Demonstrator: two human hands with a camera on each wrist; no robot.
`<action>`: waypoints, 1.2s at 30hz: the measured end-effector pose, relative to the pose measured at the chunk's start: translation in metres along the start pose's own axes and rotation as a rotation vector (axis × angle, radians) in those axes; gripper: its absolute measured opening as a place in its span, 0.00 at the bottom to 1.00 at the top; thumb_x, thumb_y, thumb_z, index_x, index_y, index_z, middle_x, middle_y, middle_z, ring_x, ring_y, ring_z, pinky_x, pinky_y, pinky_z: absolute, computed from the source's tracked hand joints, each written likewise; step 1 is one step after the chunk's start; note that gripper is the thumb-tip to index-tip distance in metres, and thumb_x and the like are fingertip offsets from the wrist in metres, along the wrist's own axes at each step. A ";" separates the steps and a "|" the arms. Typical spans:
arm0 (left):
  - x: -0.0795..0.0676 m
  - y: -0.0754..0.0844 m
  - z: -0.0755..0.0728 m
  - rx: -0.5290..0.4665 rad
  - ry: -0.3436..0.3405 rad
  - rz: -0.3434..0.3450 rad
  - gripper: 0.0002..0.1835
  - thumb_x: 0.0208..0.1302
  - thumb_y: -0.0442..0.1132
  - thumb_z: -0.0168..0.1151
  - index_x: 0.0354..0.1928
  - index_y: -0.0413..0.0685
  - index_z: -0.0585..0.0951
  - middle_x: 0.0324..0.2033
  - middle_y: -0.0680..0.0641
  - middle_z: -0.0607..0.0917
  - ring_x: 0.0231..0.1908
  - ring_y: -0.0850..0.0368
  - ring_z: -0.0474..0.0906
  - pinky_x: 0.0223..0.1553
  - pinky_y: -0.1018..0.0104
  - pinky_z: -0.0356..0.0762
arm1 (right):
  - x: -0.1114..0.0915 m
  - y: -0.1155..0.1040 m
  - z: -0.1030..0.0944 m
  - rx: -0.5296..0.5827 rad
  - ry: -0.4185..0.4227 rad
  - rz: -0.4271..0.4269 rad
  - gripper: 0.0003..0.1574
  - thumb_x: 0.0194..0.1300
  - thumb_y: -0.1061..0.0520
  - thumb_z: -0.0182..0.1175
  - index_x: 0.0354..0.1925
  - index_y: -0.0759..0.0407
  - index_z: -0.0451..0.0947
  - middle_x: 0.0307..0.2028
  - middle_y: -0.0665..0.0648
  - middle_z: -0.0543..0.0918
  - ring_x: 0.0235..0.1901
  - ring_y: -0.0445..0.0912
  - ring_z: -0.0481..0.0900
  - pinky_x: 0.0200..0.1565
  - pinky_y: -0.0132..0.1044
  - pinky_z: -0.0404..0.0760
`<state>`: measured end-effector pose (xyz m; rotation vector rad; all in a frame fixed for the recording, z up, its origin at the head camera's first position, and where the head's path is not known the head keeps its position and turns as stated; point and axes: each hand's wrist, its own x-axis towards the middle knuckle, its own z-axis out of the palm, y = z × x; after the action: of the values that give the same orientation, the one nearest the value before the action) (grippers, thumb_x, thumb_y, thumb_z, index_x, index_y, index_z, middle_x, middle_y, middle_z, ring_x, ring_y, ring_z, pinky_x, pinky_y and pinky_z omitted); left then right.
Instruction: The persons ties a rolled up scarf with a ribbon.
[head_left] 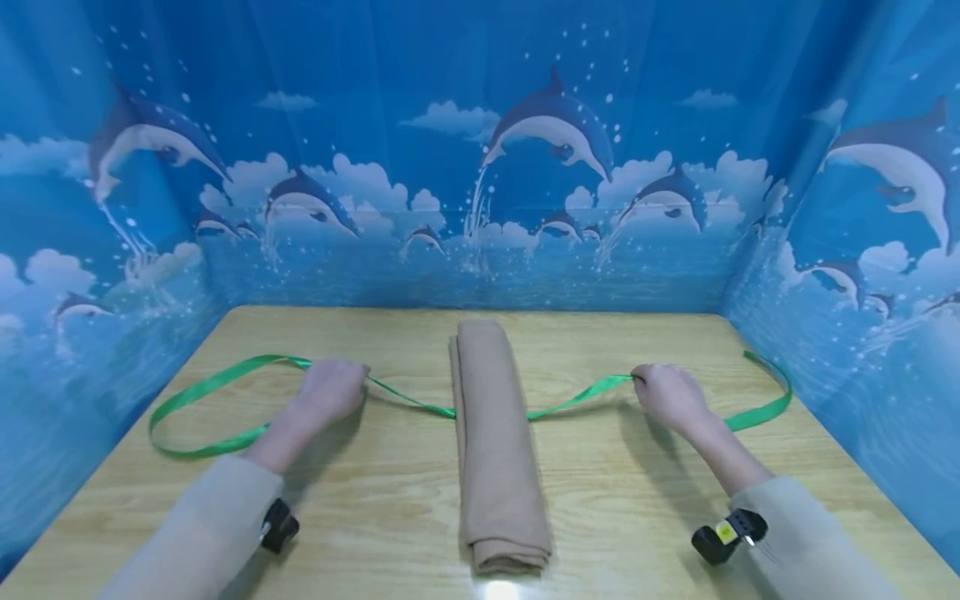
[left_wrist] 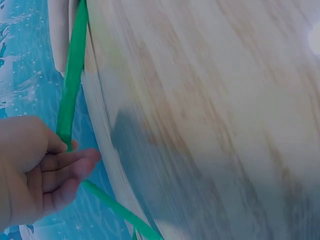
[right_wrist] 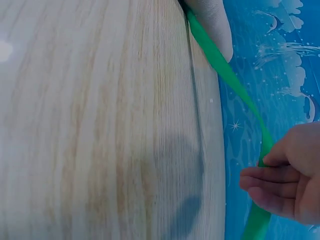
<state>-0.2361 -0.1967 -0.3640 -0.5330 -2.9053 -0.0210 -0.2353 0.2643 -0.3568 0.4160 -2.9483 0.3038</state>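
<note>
Green ribbon (head_left: 603, 386): runs beneath folded brown cloth (head_left: 501, 442) | Cloth: central on table (head_left: 375, 508), apparently weighing ribbon down | Left hand (head_left: 335, 388), right hand (head_left: 667, 393): fingers curled, each pinching ribbon, one per side, seemingly to lift it

Head cam's pretty bright and even, with a small white glare spot (head_left: 501, 591) on the wood-grain tabletop (head_left: 615, 508) at the bottom edge; looks like light from above. Soft shadows under the left hand (head_left: 333, 387) and right hand (head_left: 667, 395). Both wrist cams are way dimmer, kinda washed out, each with a blown-out highlight (left_wrist: 315, 39) off to one side. Table edge bends there, wide-angle style. Dolphin-print curtain (head_left: 390, 117) is a bit soft.
</note>
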 end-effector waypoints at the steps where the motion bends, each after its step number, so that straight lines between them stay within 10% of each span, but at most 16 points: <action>1: 0.001 0.000 0.000 -0.024 -0.004 -0.021 0.10 0.54 0.26 0.51 0.20 0.44 0.77 0.12 0.48 0.71 0.15 0.55 0.68 0.14 0.61 0.68 | 0.000 -0.001 0.000 0.005 0.017 0.003 0.15 0.64 0.67 0.46 0.36 0.70 0.80 0.18 0.56 0.76 0.13 0.42 0.61 0.18 0.36 0.63; 13: 0.008 0.004 -0.003 -0.434 0.005 -0.205 0.23 0.63 0.39 0.44 0.53 0.31 0.76 0.18 0.43 0.77 0.11 0.61 0.53 0.16 0.66 0.56 | 0.004 -0.009 -0.002 0.221 0.145 0.069 0.24 0.70 0.56 0.44 0.49 0.75 0.76 0.29 0.65 0.82 0.17 0.46 0.74 0.25 0.42 0.75; 19: 0.012 0.012 -0.004 -0.507 0.208 -0.204 0.18 0.67 0.41 0.48 0.46 0.33 0.81 0.34 0.39 0.84 0.26 0.51 0.78 0.31 0.55 0.77 | 0.008 -0.017 -0.002 0.312 0.323 0.105 0.22 0.71 0.56 0.46 0.46 0.73 0.77 0.36 0.69 0.83 0.31 0.57 0.81 0.36 0.51 0.78; 24: 0.014 0.017 -0.004 -0.553 0.323 -0.187 0.14 0.65 0.36 0.53 0.41 0.31 0.82 0.32 0.37 0.84 0.31 0.47 0.79 0.32 0.55 0.78 | 0.011 -0.025 -0.002 0.318 0.413 0.085 0.17 0.69 0.58 0.50 0.40 0.72 0.79 0.33 0.67 0.83 0.33 0.58 0.81 0.38 0.53 0.76; 36: 0.019 0.032 -0.010 -0.744 0.351 -0.295 0.12 0.64 0.32 0.53 0.46 0.35 0.79 0.37 0.39 0.80 0.36 0.47 0.75 0.36 0.56 0.74 | 0.018 -0.041 -0.005 0.317 0.453 0.065 0.09 0.61 0.68 0.53 0.38 0.70 0.78 0.33 0.67 0.82 0.32 0.57 0.81 0.34 0.50 0.75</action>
<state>-0.2406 -0.1610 -0.3508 -0.1557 -2.5194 -1.1363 -0.2402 0.2217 -0.3415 0.2456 -2.4746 0.7680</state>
